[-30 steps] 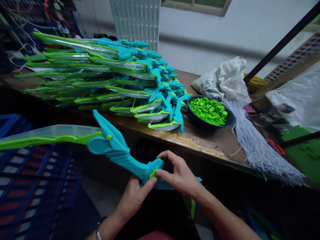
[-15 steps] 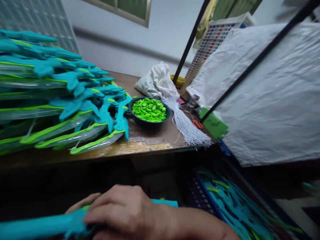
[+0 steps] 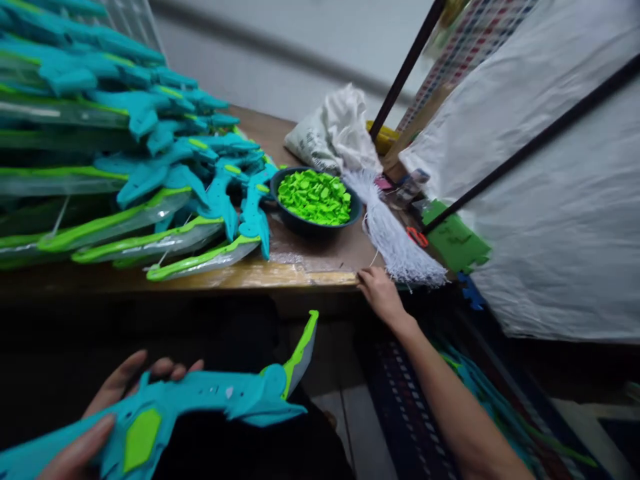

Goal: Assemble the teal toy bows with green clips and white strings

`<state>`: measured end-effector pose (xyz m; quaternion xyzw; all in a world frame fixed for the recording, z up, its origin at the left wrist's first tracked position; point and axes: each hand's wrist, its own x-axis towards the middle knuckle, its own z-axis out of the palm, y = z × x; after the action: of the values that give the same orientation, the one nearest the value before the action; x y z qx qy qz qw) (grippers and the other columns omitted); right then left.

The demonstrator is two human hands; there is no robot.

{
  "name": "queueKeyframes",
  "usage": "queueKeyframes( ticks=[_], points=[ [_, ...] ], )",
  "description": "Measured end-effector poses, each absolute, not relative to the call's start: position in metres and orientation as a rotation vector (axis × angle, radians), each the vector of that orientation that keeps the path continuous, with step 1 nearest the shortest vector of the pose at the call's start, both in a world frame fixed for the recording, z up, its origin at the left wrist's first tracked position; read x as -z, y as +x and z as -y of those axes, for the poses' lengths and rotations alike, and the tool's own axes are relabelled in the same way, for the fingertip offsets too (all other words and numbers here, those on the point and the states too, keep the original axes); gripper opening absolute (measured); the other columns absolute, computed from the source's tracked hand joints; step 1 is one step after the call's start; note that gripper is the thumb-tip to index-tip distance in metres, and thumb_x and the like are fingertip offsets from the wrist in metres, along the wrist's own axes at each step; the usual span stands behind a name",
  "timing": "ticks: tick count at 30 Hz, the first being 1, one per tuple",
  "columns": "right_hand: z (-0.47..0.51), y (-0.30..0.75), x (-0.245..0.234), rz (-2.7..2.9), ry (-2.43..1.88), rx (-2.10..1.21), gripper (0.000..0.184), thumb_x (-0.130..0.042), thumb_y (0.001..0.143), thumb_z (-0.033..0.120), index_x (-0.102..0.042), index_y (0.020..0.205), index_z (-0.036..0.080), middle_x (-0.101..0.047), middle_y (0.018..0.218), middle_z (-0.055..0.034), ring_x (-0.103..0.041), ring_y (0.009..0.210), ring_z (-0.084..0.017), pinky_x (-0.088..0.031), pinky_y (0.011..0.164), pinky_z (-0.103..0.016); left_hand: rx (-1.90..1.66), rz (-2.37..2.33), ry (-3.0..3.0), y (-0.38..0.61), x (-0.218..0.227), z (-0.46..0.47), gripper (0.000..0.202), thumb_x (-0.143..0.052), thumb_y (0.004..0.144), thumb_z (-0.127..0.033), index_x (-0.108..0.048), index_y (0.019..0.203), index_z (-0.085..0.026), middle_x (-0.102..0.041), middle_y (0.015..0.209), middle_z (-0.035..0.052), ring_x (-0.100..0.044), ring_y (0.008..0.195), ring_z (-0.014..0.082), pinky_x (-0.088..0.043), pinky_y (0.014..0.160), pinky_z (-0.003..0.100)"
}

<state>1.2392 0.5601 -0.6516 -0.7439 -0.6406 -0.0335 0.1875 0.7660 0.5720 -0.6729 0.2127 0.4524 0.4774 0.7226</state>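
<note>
My left hand (image 3: pixel 107 407) grips a teal and green toy sword (image 3: pixel 210 397) by its handle, low at the left, its guard pointing right. My right hand (image 3: pixel 381 293) is stretched out to the table's front edge, its fingertips at the near end of a bundle of white strings (image 3: pixel 395 243); the fingers look curled and I cannot make out whether they hold a string. A dark bowl (image 3: pixel 300 223) of small green plastic pieces (image 3: pixel 315 195) stands just left of the strings.
A tall stack of finished teal and green swords (image 3: pixel 130 167) covers the wooden table's (image 3: pixel 300 270) left part. A white bag (image 3: pixel 337 137) lies behind the bowl. Large white plastic sacks (image 3: pixel 560 213) and black rods fill the right. A crate of sword parts (image 3: pixel 480 400) sits below.
My right hand left the sword handle and reached up to the string bundle at the table edge. The sword turned in my left hand. My view swung right and down.
</note>
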Motion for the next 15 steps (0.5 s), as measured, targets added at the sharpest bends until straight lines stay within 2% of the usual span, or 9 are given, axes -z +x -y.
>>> queueKeyframes(
  ticks=[1, 2, 5, 8, 11, 13, 15],
  points=[
    [-0.555, 1.243, 0.658, 1.813, -2.079, 0.094, 0.015, -0.063, 0.087, 0.009, -0.070, 0.099, 0.015, -0.067, 0.111, -0.0178, -0.059, 0.105, -0.032, -0.051, 0.094, -0.046, -1.090, -1.002, 0.404, 0.774, 0.661, -0.565, 0.038, -0.068, 0.083, -0.043, -0.073, 0.121, -0.039, -0.079, 0.113, 0.0001, -0.070, 0.114, 0.0341, -0.046, 0.115, 0.061],
    [-0.552, 1.246, 0.663, 1.817, -2.061, 0.095, 0.015, -0.060, 0.090, 0.010, -0.070, 0.100, 0.016, -0.067, 0.113, -0.0179, -0.058, 0.108, -0.032, -0.049, 0.098, -0.047, -1.126, -0.994, 0.354, 0.783, 0.650, -0.559, 0.045, -0.067, 0.082, -0.041, -0.071, 0.126, -0.033, -0.078, 0.112, 0.0035, -0.070, 0.112, 0.0336, -0.047, 0.114, 0.061],
    [-0.545, 1.254, 0.672, 1.815, -1.992, 0.103, 0.018, -0.052, 0.095, 0.014, -0.069, 0.097, 0.017, -0.067, 0.111, -0.0169, -0.058, 0.110, -0.030, -0.047, 0.102, -0.046, -1.235, -0.937, 0.377, 0.805, 0.634, -0.551, 0.041, -0.067, 0.079, -0.037, -0.074, 0.115, -0.019, -0.074, 0.095, 0.0073, -0.070, 0.096, 0.0281, -0.050, 0.111, 0.060],
    [-0.543, 1.261, 0.673, 1.796, -1.926, 0.131, 0.021, -0.050, 0.094, 0.015, -0.069, 0.087, 0.020, -0.067, 0.092, -0.0133, -0.060, 0.096, -0.028, -0.051, 0.090, -0.044, -1.240, -0.899, 0.435, 0.808, 0.637, -0.550, 0.037, -0.066, 0.076, -0.032, -0.075, 0.108, -0.016, -0.071, 0.092, 0.0088, -0.069, 0.094, 0.0277, -0.054, 0.106, 0.059],
    [-0.544, 1.254, 0.666, 1.721, -1.841, 0.189, 0.021, -0.052, 0.093, 0.020, -0.067, 0.077, 0.021, -0.061, 0.075, -0.0092, -0.059, 0.078, -0.026, -0.050, 0.076, -0.040, -1.204, -0.908, 0.493, 0.803, 0.646, -0.548, 0.037, -0.063, 0.078, -0.027, -0.074, 0.111, -0.016, -0.072, 0.116, 0.0129, -0.069, 0.106, 0.0341, -0.057, 0.101, 0.055],
    [-0.545, 1.230, 0.660, 1.621, -1.768, 0.232, 0.020, -0.053, 0.096, 0.024, -0.066, 0.081, 0.021, -0.061, 0.075, -0.0078, -0.059, 0.074, -0.024, -0.050, 0.073, -0.039, -1.182, -0.874, 0.567, 0.802, 0.651, -0.545, 0.036, -0.062, 0.078, -0.024, -0.074, 0.111, -0.017, -0.066, 0.134, 0.0145, -0.065, 0.119, 0.0398, -0.055, 0.102, 0.056],
    [-0.546, 1.187, 0.652, 1.531, -1.691, 0.237, 0.017, -0.053, 0.100, 0.026, -0.066, 0.090, 0.021, -0.064, 0.081, -0.0065, -0.062, 0.076, -0.022, -0.052, 0.073, -0.037, -1.166, -0.789, 0.649, 0.804, 0.655, -0.541, 0.035, -0.063, 0.077, -0.023, -0.075, 0.110, -0.017, -0.063, 0.141, 0.0153, -0.061, 0.126, 0.0426, -0.052, 0.106, 0.058]
  ],
)
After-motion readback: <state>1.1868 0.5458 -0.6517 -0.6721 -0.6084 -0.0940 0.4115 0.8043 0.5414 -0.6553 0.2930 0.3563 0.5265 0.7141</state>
